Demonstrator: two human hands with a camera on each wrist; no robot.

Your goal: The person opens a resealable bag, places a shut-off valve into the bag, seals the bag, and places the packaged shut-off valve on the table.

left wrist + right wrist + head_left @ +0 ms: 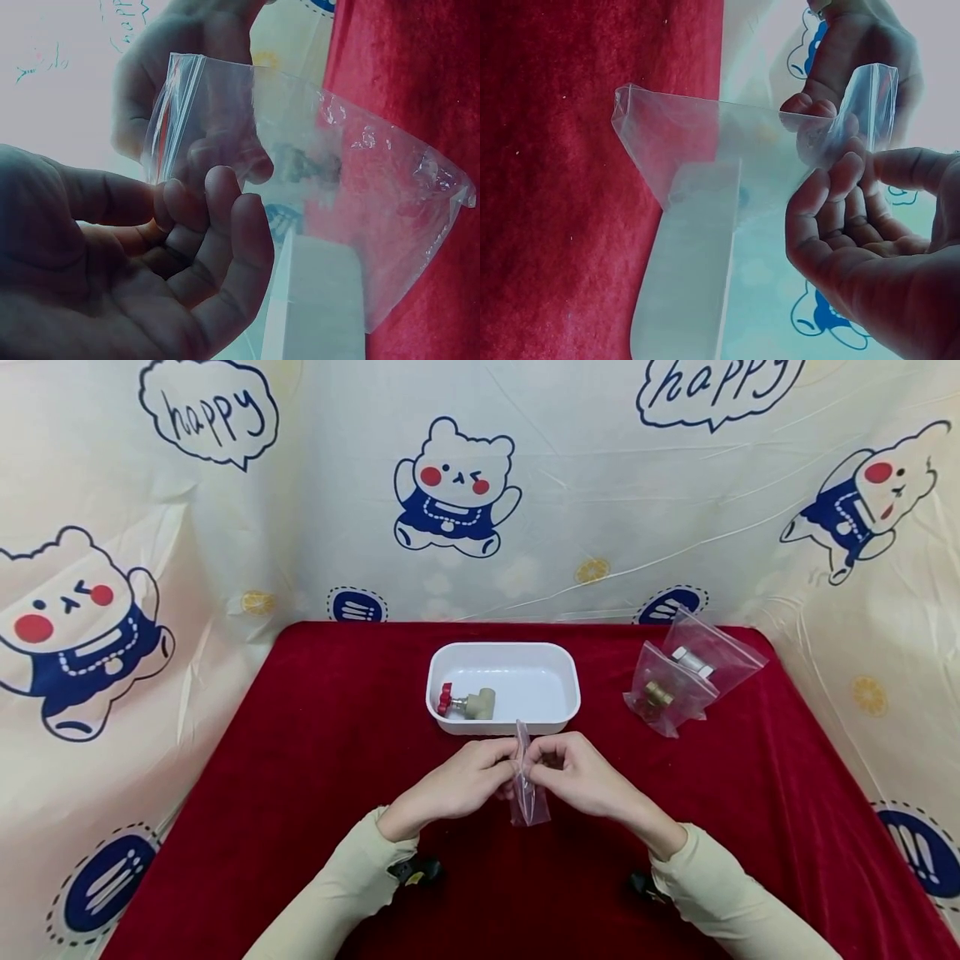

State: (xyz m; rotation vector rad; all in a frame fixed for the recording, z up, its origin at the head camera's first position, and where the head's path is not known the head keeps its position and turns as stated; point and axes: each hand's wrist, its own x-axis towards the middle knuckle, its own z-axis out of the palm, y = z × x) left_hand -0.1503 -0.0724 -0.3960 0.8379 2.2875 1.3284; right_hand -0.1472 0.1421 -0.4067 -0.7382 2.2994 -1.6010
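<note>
Your table [337, 718], draped in deep-red velvety cloth [712, 793], carries a white rounded-rectangular tray [532, 689] left of two overlapping clear plastic bags [684, 683].

Hands [465, 781] [588, 777]: two. Clear zip-lock bags [531, 808] [693, 688] [729, 652]: three. White tray [534, 687]: one. Red-handled valve [477, 703]: one. Bagged pipe fittings [657, 695] [692, 662]: two.

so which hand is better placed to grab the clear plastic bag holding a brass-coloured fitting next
Probably the right hand, nearer that bag than the left hand, though both pinch another clear plastic bag.
</note>
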